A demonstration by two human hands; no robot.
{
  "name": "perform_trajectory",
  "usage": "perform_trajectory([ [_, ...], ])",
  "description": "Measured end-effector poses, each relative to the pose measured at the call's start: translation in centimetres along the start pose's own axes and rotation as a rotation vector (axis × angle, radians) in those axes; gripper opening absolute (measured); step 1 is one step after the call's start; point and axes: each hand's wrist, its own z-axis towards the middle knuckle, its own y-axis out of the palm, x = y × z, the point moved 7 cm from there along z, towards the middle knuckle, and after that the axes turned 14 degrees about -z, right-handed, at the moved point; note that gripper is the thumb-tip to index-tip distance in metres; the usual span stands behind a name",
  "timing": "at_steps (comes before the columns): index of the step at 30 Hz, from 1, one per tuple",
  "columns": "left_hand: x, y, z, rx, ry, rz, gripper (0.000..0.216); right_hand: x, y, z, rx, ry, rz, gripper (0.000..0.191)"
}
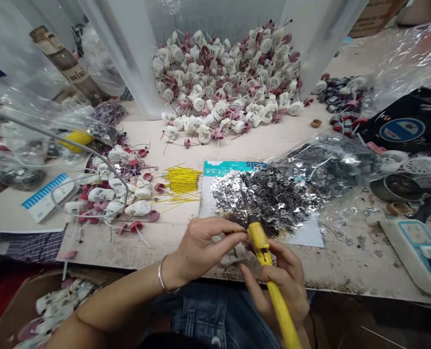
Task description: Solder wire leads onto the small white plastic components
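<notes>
My right hand [288, 276] is wrapped round a yellow soldering iron [261, 237], its metal tip pointing up and away over a heap of small metal plates [273, 196]. Thumb and forefinger of my left hand [208, 247] are pinched together beside the iron, on what looks like a thin yellow wire, mostly hidden by the fingers. Below the fingertips, between both hands, is a whitish plastic part [233, 254], partly covered; which hand supports it I cannot tell. A bundle of yellow wires [182, 180] lies left of the metal heap.
A tilted white bin [128, 63] at the back spills white-and-pink plastic parts [219, 87]. More parts with wires [114, 194] lie at left, crossed by a grey cable [92, 150]. At right are a clear bag [331, 160] and a white-blue device [415, 254]. A carton [15, 310] stands lower left.
</notes>
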Motion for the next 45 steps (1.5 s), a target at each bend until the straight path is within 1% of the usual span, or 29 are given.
perform_trajectory([
  [2, 0.2, -1.9, -0.1, 0.037, 0.045, 0.124, 0.011, -0.5, 0.7, -0.1, -0.055, -0.125, -0.094, 0.015],
  [3, 0.2, -2.8, -0.3, 0.041, 0.065, 0.217, 0.012, -0.5, 1.0, -0.2, -0.069, -0.142, -0.122, 0.013],
  [4, 0.1, -3.8, -0.6, 0.041, 0.077, 0.32, 0.013, -0.3, 1.1, -0.1, -0.066, -0.126, -0.135, 0.012],
  [6, -0.4, -5.3, -1.6, 0.015, 0.061, 0.497, 0.014, 0.6, 0.8, 0.2, -0.011, -0.004, -0.135, 0.015],
  [8, -1.1, -5.8, -2.7, -0.056, 0.021, 0.547, 0.014, 1.4, 0.4, 0.4, 0.061, 0.136, -0.118, 0.021],
  [9, -1.4, -5.6, -3.3, -0.105, -0.002, 0.509, 0.014, 1.7, 0.3, 0.5, 0.087, 0.192, -0.108, 0.023],
  [11, -1.7, -4.4, -4.2, -0.173, -0.037, 0.339, 0.013, 2.2, 0.5, 0.6, 0.112, 0.252, -0.087, 0.025],
  [12, -1.7, -3.7, -4.5, -0.18, -0.048, 0.238, 0.012, 2.1, 0.7, 0.7, 0.121, 0.239, -0.085, 0.025],
  [14, -1.7, -2.4, -4.6, -0.145, -0.061, 0.077, 0.012, 1.7, 1.3, 0.9, 0.118, 0.159, -0.096, 0.023],
  [16, -2.2, -1.6, -4.4, -0.083, -0.087, 0.013, 0.014, 1.1, 1.9, 0.9, 0.087, 0.07, -0.094, 0.02],
  [18, -3.0, -1.1, -4.2, -0.044, -0.132, 0.04, 0.015, 0.7, 2.4, 0.9, 0.039, 0.029, -0.057, 0.019],
  [19, -3.4, -0.9, -4.2, -0.048, -0.148, 0.068, 0.015, 0.6, 2.5, 0.8, 0.019, 0.036, -0.009, 0.022],
  [21, -3.8, -0.6, -4.2, -0.094, -0.154, 0.121, 0.015, 0.6, 2.6, 0.7, -0.004, 0.105, 0.116, 0.027],
  [23, -3.8, -0.3, -4.3, -0.148, -0.164, 0.129, 0.016, 0.7, 2.7, 0.5, -0.009, 0.192, 0.176, 0.026],
  [25, -3.9, -0.3, -4.4, -0.163, -0.209, 0.1, 0.017, 0.6, 2.5, 0.4, 0.025, 0.222, 0.123, 0.024],
  [26, -4.0, -0.3, -4.4, -0.164, -0.242, 0.085, 0.016, 0.4, 2.3, 0.3, 0.049, 0.199, 0.093, 0.025],
  [28, -4.3, -0.4, -4.6, -0.152, -0.3, 0.076, 0.012, -0.2, 2.2, 0.3, 0.073, 0.128, 0.112, 0.027],
  [30, -4.6, -0.5, -4.7, -0.148, -0.35, 0.077, 0.009, -0.6, 2.5, 0.3, 0.033, 0.092, 0.164, 0.027],
  [32, -4.9, -0.4, -4.9, -0.154, -0.396, 0.062, 0.01, -0.4, 2.9, 0.2, -0.019, 0.13, 0.16, 0.025],
  [34, -5.0, -0.3, -5.0, -0.16, -0.429, 0.029, 0.013, -0.1, 2.8, 0.1, -0.015, 0.172, 0.115, 0.023],
  [35, -4.9, -0.3, -5.0, -0.158, -0.439, 0.019, 0.014, -0.2, 2.6, 0.0, 0.014, 0.162, 0.091, 0.023],
  [37, -4.8, -0.3, -4.9, -0.146, -0.447, 0.017, 0.014, -0.6, 2.1, -0.1, 0.08, 0.096, 0.059, 0.023],
  [39, -4.7, -0.3, -4.9, -0.135, -0.458, 0.029, 0.012, -1.2, 2.2, -0.2, 0.056, 0.036, 0.079, 0.022],
  [41, -4.8, -0.3, -5.0, -0.131, -0.474, 0.035, 0.012, -1.2, 2.5, -0.2, -0.009, 0.064, 0.151, 0.022],
  [42, -4.8, -0.3, -5.1, -0.13, -0.478, 0.033, 0.013, -1.1, 2.5, -0.1, -0.02, 0.089, 0.178, 0.022],
  [45, -4.7, -0.5, -5.6, -0.109, -0.432, 0.067, 0.012, -0.8, 1.0, 0.1, 0.06, 0.131, 0.175, 0.023],
])
